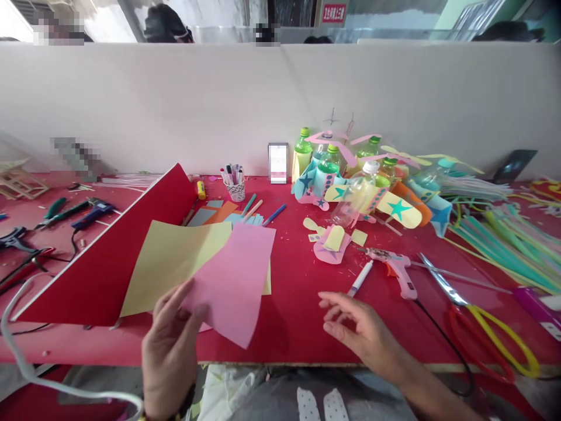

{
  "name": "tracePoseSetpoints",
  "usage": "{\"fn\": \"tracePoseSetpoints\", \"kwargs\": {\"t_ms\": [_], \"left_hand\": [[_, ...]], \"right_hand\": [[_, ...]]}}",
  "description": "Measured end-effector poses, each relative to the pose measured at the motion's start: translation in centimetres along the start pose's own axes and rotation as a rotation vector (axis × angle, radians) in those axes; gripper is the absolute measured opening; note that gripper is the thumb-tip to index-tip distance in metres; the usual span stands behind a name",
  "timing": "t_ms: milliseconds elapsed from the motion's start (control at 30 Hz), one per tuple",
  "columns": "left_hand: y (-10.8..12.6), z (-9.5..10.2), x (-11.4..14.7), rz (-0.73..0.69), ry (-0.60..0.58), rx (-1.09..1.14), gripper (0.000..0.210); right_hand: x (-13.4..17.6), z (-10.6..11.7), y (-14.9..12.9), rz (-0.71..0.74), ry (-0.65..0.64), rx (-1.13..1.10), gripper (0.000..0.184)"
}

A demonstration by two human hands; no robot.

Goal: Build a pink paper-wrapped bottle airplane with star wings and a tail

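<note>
My left hand (173,339) pinches the left edge of a pink paper sheet (239,278) between thumb and fingers, and the sheet is raised and slightly curved. Behind it a yellow paper sheet (170,257) leans partly on the red divider (109,263). My right hand (357,324) hovers over the table's front part with its fingers loosely apart, holding nothing. Close to its fingertips lies a white marker (362,278). Beyond that are a pink glue gun (394,269) and small cut paper pieces (335,242) in pink and yellow.
Large scissors (477,316) with red and yellow handles lie at the right. Bottles (328,161) dressed with coloured paper stand at the back. A pen cup (235,190) and a phone (278,164) are near the wall. Pliers (65,213) lie left of the divider.
</note>
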State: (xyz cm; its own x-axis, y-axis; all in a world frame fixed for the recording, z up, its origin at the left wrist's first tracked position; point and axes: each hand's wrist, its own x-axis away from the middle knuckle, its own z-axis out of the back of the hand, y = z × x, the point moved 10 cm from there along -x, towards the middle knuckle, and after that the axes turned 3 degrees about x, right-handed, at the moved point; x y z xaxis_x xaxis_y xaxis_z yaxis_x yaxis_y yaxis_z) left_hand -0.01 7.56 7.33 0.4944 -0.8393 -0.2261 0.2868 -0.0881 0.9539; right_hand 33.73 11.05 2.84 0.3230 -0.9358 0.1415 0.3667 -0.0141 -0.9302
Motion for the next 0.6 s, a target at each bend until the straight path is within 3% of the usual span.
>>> {"fn": "tracePoseSetpoints", "kwargs": {"t_ms": [133,233,300,400,500,600], "left_hand": [[4.5,-6.4,3.4,-0.187,-0.388,0.067,0.047],[6.1,-10.3,6.1,-0.286,-0.734,0.140,0.048],[6.6,-11.7,7.0,-0.288,-0.886,0.218,0.050],[7.4,-12.8,7.5,-0.291,-1.041,0.305,0.052],[8.0,-13.3,7.5,-0.328,-1.148,0.291,0.054],[7.4,-13.0,4.3,-0.371,-1.000,0.164,0.048]], "right_hand": [[0.0,-4.8,0.3,-0.159,-0.202,-0.543,0.059],[-0.4,-6.6,-0.3,-0.224,-0.220,-0.771,0.062],[-0.8,-6.8,-0.8,-0.209,-0.205,-0.873,0.061],[-1.0,-6.2,-0.5,-0.223,-0.187,-0.979,0.053],[-0.3,-3.5,1.0,-0.252,-0.095,-0.968,0.056],[1.9,0.0,1.9,-0.246,-0.029,-0.939,0.066]]}}
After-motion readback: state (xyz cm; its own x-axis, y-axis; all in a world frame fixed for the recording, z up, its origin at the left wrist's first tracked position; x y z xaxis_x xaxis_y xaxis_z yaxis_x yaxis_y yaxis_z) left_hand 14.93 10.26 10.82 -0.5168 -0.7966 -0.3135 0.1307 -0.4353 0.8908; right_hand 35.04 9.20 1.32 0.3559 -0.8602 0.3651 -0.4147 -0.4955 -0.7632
